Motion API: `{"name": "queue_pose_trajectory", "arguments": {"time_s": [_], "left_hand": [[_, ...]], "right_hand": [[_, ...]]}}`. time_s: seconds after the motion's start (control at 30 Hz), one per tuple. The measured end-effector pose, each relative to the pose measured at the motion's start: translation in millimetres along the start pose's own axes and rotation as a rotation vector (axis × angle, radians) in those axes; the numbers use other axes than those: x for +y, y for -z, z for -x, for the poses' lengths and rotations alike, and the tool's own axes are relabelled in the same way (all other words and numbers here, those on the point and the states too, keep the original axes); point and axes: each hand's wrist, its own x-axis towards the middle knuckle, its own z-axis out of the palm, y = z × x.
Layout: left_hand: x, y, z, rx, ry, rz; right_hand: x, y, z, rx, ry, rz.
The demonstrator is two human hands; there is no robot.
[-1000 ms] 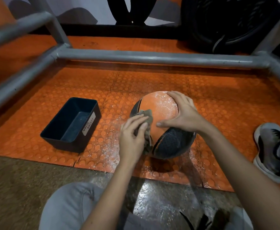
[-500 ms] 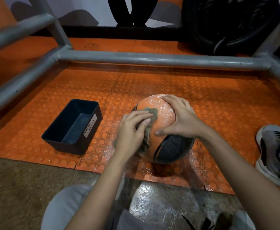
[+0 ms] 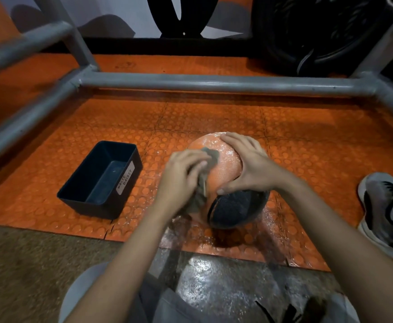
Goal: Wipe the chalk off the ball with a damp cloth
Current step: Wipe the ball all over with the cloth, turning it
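Observation:
An orange and black ball (image 3: 226,166) with white chalk specks on its orange panel sits on the orange studded floor mat (image 3: 214,117). My right hand (image 3: 249,166) lies spread over the ball's top right, thumb along the seam above the black panel. My left hand (image 3: 181,178) holds a grey-green cloth (image 3: 210,157) against the ball's left side; the hand is motion-blurred. Part of the cloth hangs down below the hand.
A black bin (image 3: 102,180) labelled "waste basket" stands left of the ball. Grey metal frame tubes (image 3: 214,82) run across the back and both sides. A grey shoe (image 3: 382,210) rests at the right edge. Wet, shiny floor lies near my knees.
My left hand has slid the cloth up the ball's left side toward the top. The right hand has kept its place on the ball.

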Motion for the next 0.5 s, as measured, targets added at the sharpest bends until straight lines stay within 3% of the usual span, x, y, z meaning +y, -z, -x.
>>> {"name": "queue_pose_trajectory", "arguments": {"time_s": [0.07, 0.13, 0.37, 0.5], "left_hand": [[-6, 10, -24, -0.002, 0.138, 0.043], [-5, 14, -33, -0.007, 0.134, 0.021], [11, -3, 18, -0.085, -0.3, -0.081], [1, 7, -18, -0.037, -0.02, -0.063]], "right_hand": [[-1, -2, 2, 0.0, 0.003, 0.005], [-1, -3, 3, 0.012, 0.009, 0.007], [8, -1, 4, 0.016, 0.01, -0.036], [3, -2, 7, 0.018, 0.015, -0.019]]}}
